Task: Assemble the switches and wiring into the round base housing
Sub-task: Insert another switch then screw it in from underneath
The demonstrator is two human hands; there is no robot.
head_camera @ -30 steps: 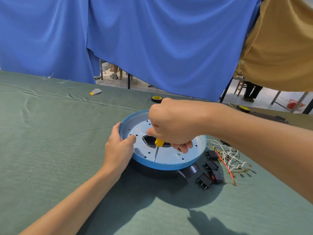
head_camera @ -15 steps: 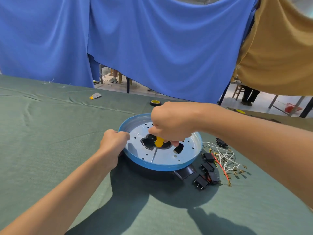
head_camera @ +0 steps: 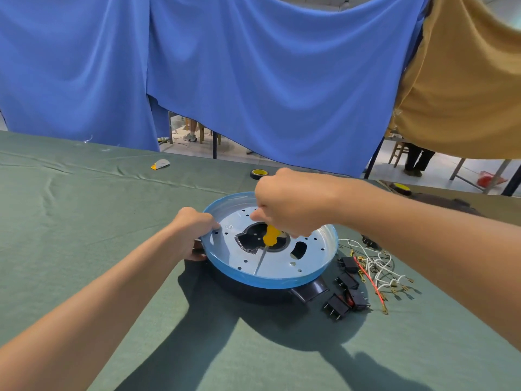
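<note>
The table (head_camera: 84, 221) had the housing (head_camera: 282, 268) sitting about mid-cloth, and my left hand (head_camera: 194, 230) was curled over its left rim. My right hand (head_camera: 290, 204) was fisted round a yellow screwdriver (head_camera: 271, 235) over the middle of the plate. Switches (head_camera: 348, 280) and wires (head_camera: 377, 266) were lying loose just right of the housing.

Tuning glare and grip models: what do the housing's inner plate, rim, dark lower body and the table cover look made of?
Inner plate: bare sheet metal by its look, silvery, dull sheen, punched holes.
Rim: glossy blue, paint or film over metal, cannot tell which.
Lower body: dark moulded plastic, probably, smooth and shiny.
Table cover: green cloth, matte, creased.
</note>
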